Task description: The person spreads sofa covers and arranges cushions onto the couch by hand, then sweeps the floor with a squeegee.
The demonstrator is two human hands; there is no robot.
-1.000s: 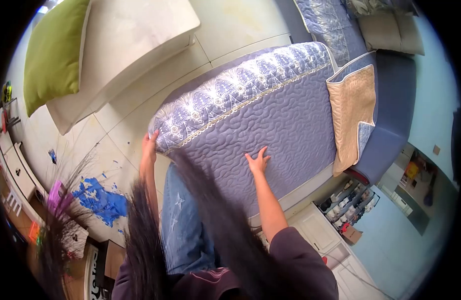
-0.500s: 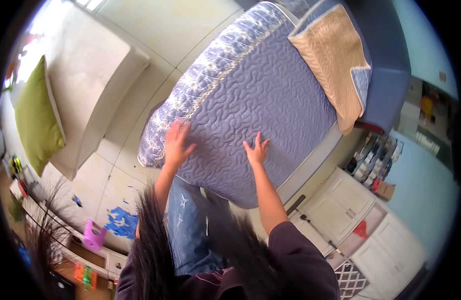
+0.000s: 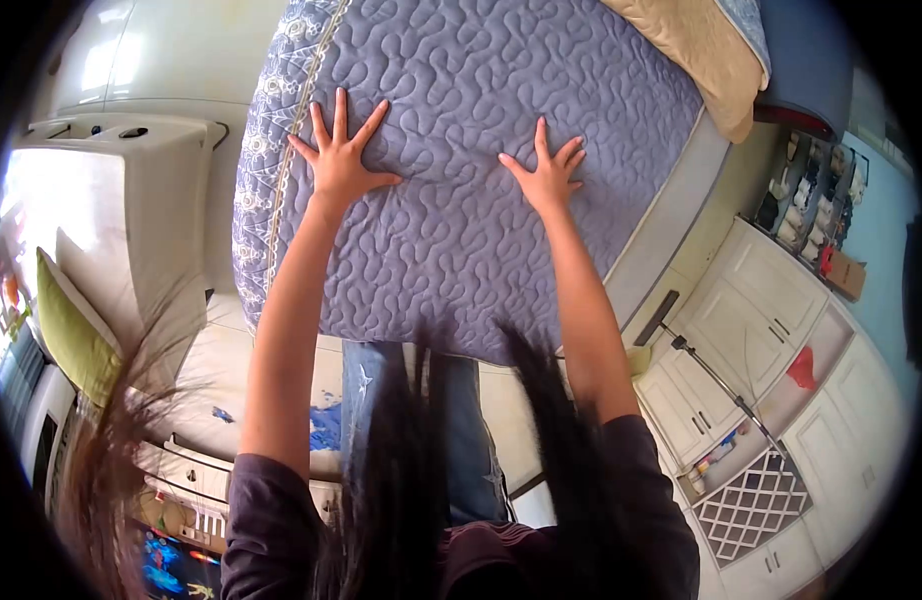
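A purple-grey quilted cover (image 3: 451, 230) with a wavy stitched pattern spreads in front of me. Along its left side runs a floral border (image 3: 271, 130) edged by a pale braid. My left hand (image 3: 341, 165) lies flat on the quilting close to that braid, fingers spread wide. Further right, my right hand (image 3: 549, 172) also rests on the cover with its fingers apart. Neither hand holds anything. At the upper right, a folded tan cloth (image 3: 696, 50) lies over the cover's far part.
A pale sofa (image 3: 131, 215) with a green cushion (image 3: 76, 325) stands on the left. White cabinets (image 3: 751, 300) and a shoe rack (image 3: 811, 195) are on the right, with a long pole (image 3: 726, 385) leaning there. Blue scraps (image 3: 326, 425) lie on the tiled floor.
Both hands have reached further forward over the cover and now lie spread on it. My view has turned and come closer, and the tan cloth now shows only partly.
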